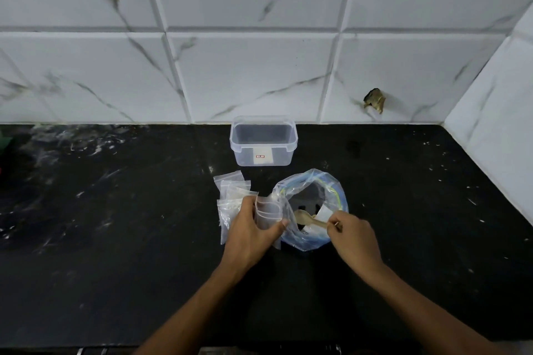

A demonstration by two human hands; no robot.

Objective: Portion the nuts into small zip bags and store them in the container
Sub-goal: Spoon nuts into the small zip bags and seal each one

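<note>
My left hand (250, 230) grips a small clear zip bag (268, 214), holding it upright beside the mouth of a large open plastic bag (331, 190) with blue print. My right hand (353, 235) pinches the handle of a pale wooden spoon (307, 218), whose bowl reaches into the large bag. Several more small zip bags (230, 186) lie in a loose pile on the counter just left of my left hand. A clear rectangular plastic container (264, 142) with no lid stands behind them near the wall; nothing shows inside it.
The black stone counter (115, 225) runs wide on both sides, with white specks and smears. A marble-patterned tiled wall (259, 66) rises behind, and a side wall closes in at the right. A small dark hole (375, 99) marks the back tiles.
</note>
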